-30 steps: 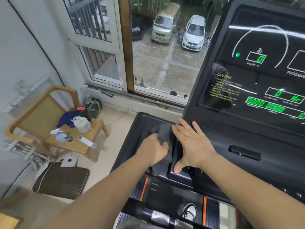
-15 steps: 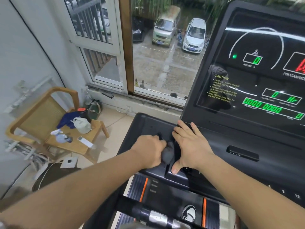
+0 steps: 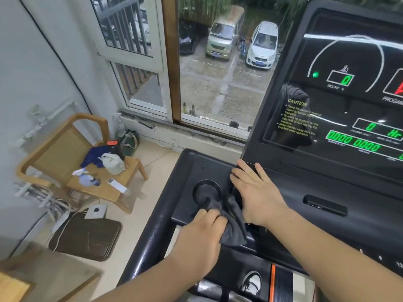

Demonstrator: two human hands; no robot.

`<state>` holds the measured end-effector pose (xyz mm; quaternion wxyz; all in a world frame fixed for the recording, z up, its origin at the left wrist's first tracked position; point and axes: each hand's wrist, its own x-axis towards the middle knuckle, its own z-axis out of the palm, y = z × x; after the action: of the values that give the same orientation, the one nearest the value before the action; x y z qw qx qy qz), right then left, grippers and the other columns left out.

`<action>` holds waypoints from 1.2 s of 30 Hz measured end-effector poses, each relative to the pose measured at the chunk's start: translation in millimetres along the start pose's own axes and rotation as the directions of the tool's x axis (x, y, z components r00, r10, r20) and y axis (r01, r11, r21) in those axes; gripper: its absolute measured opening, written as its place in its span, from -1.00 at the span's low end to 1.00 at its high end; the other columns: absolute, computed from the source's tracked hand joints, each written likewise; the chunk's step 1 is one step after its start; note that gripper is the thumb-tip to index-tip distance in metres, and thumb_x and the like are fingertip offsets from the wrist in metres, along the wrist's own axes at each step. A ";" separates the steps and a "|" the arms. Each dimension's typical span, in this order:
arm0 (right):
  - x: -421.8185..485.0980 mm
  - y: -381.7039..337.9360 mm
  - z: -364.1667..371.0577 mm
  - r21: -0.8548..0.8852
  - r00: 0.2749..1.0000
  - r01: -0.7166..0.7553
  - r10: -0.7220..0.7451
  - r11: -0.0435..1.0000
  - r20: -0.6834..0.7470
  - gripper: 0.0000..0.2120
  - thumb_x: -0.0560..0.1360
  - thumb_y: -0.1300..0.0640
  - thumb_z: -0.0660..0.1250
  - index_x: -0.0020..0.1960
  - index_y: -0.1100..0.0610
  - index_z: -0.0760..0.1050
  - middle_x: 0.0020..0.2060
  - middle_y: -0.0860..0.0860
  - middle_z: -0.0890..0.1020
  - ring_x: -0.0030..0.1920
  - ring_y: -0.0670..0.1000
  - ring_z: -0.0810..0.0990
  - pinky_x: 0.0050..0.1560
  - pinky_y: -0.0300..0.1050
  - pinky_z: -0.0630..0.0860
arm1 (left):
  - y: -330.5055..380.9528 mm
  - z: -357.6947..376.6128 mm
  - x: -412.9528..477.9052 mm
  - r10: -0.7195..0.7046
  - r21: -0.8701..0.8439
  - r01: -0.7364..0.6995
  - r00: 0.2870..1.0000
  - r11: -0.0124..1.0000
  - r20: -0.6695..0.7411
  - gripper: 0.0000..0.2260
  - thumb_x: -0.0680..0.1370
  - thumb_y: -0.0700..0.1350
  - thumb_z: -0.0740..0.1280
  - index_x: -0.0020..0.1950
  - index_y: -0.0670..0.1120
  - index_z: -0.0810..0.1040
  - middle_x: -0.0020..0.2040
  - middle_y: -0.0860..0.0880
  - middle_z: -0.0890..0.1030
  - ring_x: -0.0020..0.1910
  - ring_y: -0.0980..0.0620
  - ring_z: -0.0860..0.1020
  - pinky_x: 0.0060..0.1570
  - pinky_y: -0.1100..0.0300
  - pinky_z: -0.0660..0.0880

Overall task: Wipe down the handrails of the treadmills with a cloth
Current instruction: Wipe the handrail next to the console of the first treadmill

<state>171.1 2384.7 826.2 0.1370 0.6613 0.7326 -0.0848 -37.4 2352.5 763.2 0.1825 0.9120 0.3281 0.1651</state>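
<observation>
Left hand (image 3: 202, 232) bunches the cloth (image 3: 234, 227) by the cupholder (image 3: 207, 189). Right hand (image 3: 255, 192) lies flat, fingers straight (bracing, probably). So wadded, the cloth may skim the rail (image 3: 152, 232).

Quick count: two hands, a left hand (image 3: 202, 232) and a right hand (image 3: 257, 195). One dark cloth (image 3: 235, 232), one treadmill console (image 3: 349, 110), one round cup holder (image 3: 204, 182). On the one wooden chair (image 3: 54, 153): one spray bottle (image 3: 87, 179), one white jug (image 3: 113, 164), one remote (image 3: 116, 185). Outside, one van (image 3: 224, 33).
</observation>
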 end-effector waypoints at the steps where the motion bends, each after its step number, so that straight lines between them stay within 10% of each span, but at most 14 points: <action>1: 1.4 0.8 2.8 0.010 1.000 0.004 -0.004 1.000 -0.006 -0.11 0.47 -0.08 0.35 0.67 0.13 0.04 0.65 -0.03 0.00 0.61 -0.02 -0.38 0.59 0.12 -0.38 | -6.5 0.6 -5.0 0.015 0.012 -0.015 1.000 1.000 0.026 -0.65 0.43 -0.16 0.36 0.22 0.02 0.54 0.11 0.11 0.51 0.01 0.08 0.49 -0.29 0.24 0.60; 8: 5.5 4.9 5.1 0.060 0.999 0.009 -0.012 0.998 0.046 0.46 0.15 -0.54 0.46 0.64 0.07 -0.36 0.56 -0.17 -0.32 0.57 -0.09 -0.46 0.58 0.10 -0.40 | -46.2 -2.3 80.2 -0.100 0.122 0.098 0.995 0.988 0.018 -0.68 0.43 -0.22 0.43 0.17 -0.05 0.57 0.07 -0.07 0.51 -0.01 -0.12 0.50 -0.43 0.11 0.38; 14: 8.6 5.0 6.1 0.063 0.999 -0.010 0.007 0.998 0.046 0.53 0.11 -0.59 0.43 0.61 0.08 -0.46 0.63 -0.09 -0.32 0.54 -0.09 -0.52 0.58 0.11 -0.40 | -31.5 11.6 48.3 -0.045 0.012 0.046 0.998 0.999 -0.053 -0.64 0.45 -0.15 0.16 0.17 -0.06 0.62 -0.02 -0.02 0.55 -0.14 -0.06 0.50 -0.43 0.08 0.51; 24: 7.8 -4.5 -6.2 -0.003 0.993 -0.035 0.035 0.999 0.115 0.33 0.14 -0.57 0.44 0.67 0.07 0.03 0.66 -0.03 -0.18 0.57 -0.04 -0.48 0.58 0.16 -0.39 | -54.8 -28.7 79.7 0.014 0.519 -0.208 0.936 0.829 0.353 -0.70 0.53 -0.22 0.37 0.26 -0.07 0.56 0.03 -0.04 0.62 0.06 -0.10 0.56 -0.36 0.09 0.37; 29: 6.0 -5.6 -7.5 -0.016 0.991 -0.054 0.056 0.998 0.126 0.34 0.11 -0.56 0.47 0.66 0.08 0.07 0.66 -0.04 -0.09 0.58 -0.05 -0.43 0.57 0.14 -0.42 | -23.0 -32.8 115.0 -0.343 0.281 0.249 0.865 0.927 0.365 -0.97 0.54 -0.19 0.29 -0.06 -0.08 0.50 0.01 -0.14 0.65 0.03 -0.18 0.63 -0.19 0.09 0.46; 36: 5.8 -8.6 -12.8 -0.111 0.990 -0.033 0.047 0.993 0.133 0.37 0.12 -0.61 0.40 0.66 0.16 0.04 0.66 0.02 -0.02 0.61 0.03 -0.38 0.56 0.23 -0.39 | -45.2 -63.5 88.0 -0.599 -0.349 0.708 0.706 0.614 0.378 -0.90 0.42 -0.10 0.36 -0.22 -0.11 0.60 -0.26 -0.04 0.66 -0.20 -0.01 0.63 -0.28 0.13 0.47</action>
<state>160.9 2393.1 836.0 0.2238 0.6602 0.7117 -0.0868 -24.1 2457.2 815.1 0.4809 0.6668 0.5665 0.0571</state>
